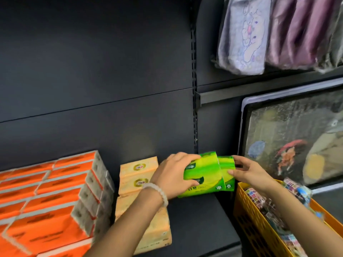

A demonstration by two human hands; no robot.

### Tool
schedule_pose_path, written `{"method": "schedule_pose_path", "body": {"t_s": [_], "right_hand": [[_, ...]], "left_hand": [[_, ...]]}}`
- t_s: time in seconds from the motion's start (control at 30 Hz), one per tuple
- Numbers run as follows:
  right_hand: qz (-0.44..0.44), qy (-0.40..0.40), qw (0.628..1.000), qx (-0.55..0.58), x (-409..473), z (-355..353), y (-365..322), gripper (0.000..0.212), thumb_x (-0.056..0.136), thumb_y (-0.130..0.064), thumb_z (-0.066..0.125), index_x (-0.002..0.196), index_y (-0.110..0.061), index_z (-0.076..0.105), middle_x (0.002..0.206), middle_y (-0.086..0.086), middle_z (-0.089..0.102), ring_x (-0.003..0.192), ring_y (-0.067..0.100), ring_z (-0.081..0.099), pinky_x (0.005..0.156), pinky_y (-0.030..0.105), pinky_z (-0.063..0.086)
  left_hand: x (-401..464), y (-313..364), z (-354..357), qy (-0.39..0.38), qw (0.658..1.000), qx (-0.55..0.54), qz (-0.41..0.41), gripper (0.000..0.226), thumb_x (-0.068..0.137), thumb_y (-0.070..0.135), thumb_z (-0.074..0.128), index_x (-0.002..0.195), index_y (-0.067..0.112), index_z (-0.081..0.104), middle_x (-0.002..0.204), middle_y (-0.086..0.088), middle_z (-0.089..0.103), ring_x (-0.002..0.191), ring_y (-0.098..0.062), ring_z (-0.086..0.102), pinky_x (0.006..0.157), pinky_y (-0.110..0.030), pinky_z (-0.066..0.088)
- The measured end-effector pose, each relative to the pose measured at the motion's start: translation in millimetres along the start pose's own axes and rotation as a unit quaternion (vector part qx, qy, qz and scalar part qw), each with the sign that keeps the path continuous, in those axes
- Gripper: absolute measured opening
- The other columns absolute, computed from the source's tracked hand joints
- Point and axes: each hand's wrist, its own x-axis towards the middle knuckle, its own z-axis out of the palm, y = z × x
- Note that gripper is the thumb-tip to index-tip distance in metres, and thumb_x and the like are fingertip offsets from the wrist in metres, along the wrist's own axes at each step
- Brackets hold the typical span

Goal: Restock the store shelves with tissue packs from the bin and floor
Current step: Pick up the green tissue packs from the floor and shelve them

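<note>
Presently two green tissue packs (204, 173) sit side by side at the back of the dark shelf (200, 219), against the rear panel. The larger pack is in front and to the left; the smaller one (227, 169) is tucked just behind its right edge, touching it.

Left hand (172, 177): fingers curled over the top and left face of the larger pack, thumb on its front, gripping it. A pale bead bracelet (157, 191) circles that wrist.

Right hand (248, 171): fingers fairly straight, tips laid against the right side of the smaller pack, thumb on its front. Pressing rather than pinching, as far as the blur allows.

Left of the green packs, a stack of pale yellow tissue packs (139, 182) lies on the same shelf, just beside the left hand. Further left, stacked orange tissue packs (55, 197), several layers high.

Right of the shelf, a yellow slotted basket (246, 216) holding small colourful items, under the right forearm. Behind it a framed picture in plastic wrap (297, 141). Above, bagged purple and patterned fabric goods (278, 34) on an upper shelf.
</note>
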Motion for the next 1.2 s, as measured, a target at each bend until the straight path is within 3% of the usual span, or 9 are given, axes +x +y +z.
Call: {"method": "schedule_pose_path", "body": {"t_s": [0.13, 0.33, 0.43, 0.53, 0.63, 0.83, 0.97, 1.1, 1.2], "right_hand": [[-0.003, -0.043, 0.999, 0.008, 26, 4, 5, 0.040, 0.085, 0.004, 0.061, 0.118, -0.017, 0.055, 0.111, 0.000, 0.062, 0.095, 0.012, 0.064, 0.069, 0.017, 0.053], [-0.021, -0.103, 0.994, 0.030, 69, 36, 8, 0.046, 0.086, 0.010, 0.056, 0.126, -0.011, 0.050, 0.119, 0.007, 0.059, 0.100, 0.010, 0.061, 0.080, 0.019, 0.053], [-0.025, -0.143, 0.987, 0.067, 83, 57, 5, 0.047, 0.087, 0.011, 0.052, 0.128, -0.011, 0.049, 0.122, 0.004, 0.061, 0.108, 0.014, 0.061, 0.087, 0.025, 0.052], [-0.017, -0.133, 0.988, 0.079, 92, 66, 2, 0.047, 0.087, 0.012, 0.053, 0.129, -0.010, 0.049, 0.123, 0.005, 0.060, 0.107, 0.013, 0.060, 0.087, 0.024, 0.052], [-0.006, -0.112, 0.992, 0.049, 94, 61, 4, 0.042, 0.088, 0.004, 0.056, 0.126, -0.015, 0.055, 0.124, 0.003, 0.062, 0.109, 0.016, 0.060, 0.095, 0.036, 0.048], [0.044, -0.098, 0.991, 0.079, 83, 63, 12, 0.019, 0.094, -0.017, 0.054, 0.108, -0.025, 0.064, 0.100, -0.004, 0.071, 0.098, 0.010, 0.065, 0.081, 0.037, 0.054], [0.034, -0.083, 0.993, 0.080, 84, 68, 12, 0.018, 0.093, -0.018, 0.055, 0.106, -0.026, 0.066, 0.099, -0.003, 0.072, 0.099, 0.014, 0.065, 0.086, 0.039, 0.053], [0.043, -0.094, 0.991, 0.081, 82, 70, 13, 0.021, 0.095, -0.024, 0.052, 0.112, -0.028, 0.065, 0.104, -0.005, 0.072, 0.103, 0.012, 0.064, 0.088, 0.038, 0.052], [0.064, -0.128, 0.987, 0.069, 82, 68, 13, 0.026, 0.096, -0.033, 0.049, 0.118, -0.031, 0.064, 0.113, -0.005, 0.069, 0.109, 0.012, 0.061, 0.093, 0.043, 0.050]], "left_hand": [[17, -10, 16, -0.046, 0.996, 0.073, -0.025, 0.088, 0.074, 0.047, 0.070, 0.147, 0.032, 0.022, 0.136, 0.010, 0.039, 0.125, -0.014, 0.036, 0.105, -0.032, 0.033], [32, -32, 27, -0.064, 0.987, 0.143, -0.041, 0.081, 0.071, 0.054, 0.070, 0.140, 0.029, 0.037, 0.135, 0.010, 0.036, 0.127, -0.013, 0.031, 0.110, -0.031, 0.024], [42, -39, 34, -0.094, 0.980, 0.171, -0.037, 0.078, 0.072, 0.052, 0.069, 0.139, 0.028, 0.037, 0.153, 0.009, 0.021, 0.140, -0.014, 0.018, 0.117, -0.036, 0.013], [47, -46, 42, -0.135, 0.975, 0.166, -0.061, 0.077, 0.074, 0.051, 0.068, 0.139, 0.028, 0.033, 0.158, 0.010, 0.005, 0.145, -0.015, 0.009, 0.117, -0.041, 0.014], [51, -46, 44, -0.132, 0.974, 0.174, -0.065, 0.076, 0.074, 0.053, 0.066, 0.139, 0.029, 0.034, 0.157, 0.013, 0.008, 0.142, -0.014, 0.015, 0.115, -0.042, 0.021], [53, -39, 48, -0.116, 0.965, 0.227, -0.057, 0.069, 0.077, 0.055, 0.061, 0.134, 0.026, 0.036, 0.152, 0.009, 0.022, 0.128, -0.025, 0.032, 0.104, -0.041, 0.032], [54, -38, 50, -0.108, 0.956, 0.268, -0.040, 0.065, 0.077, 0.057, 0.060, 0.127, 0.022, 0.037, 0.143, 0.003, 0.032, 0.123, -0.028, 0.035, 0.108, -0.050, 0.027], [54, -44, 51, -0.122, 0.954, 0.268, -0.048, 0.070, 0.075, 0.061, 0.062, 0.130, 0.026, 0.036, 0.144, 0.003, 0.027, 0.128, -0.028, 0.029, 0.111, -0.057, 0.017], [57, -46, 52, -0.130, 0.952, 0.274, -0.044, 0.073, 0.074, 0.062, 0.063, 0.131, 0.026, 0.034, 0.145, 0.003, 0.025, 0.127, -0.029, 0.029, 0.110, -0.057, 0.019]]}}
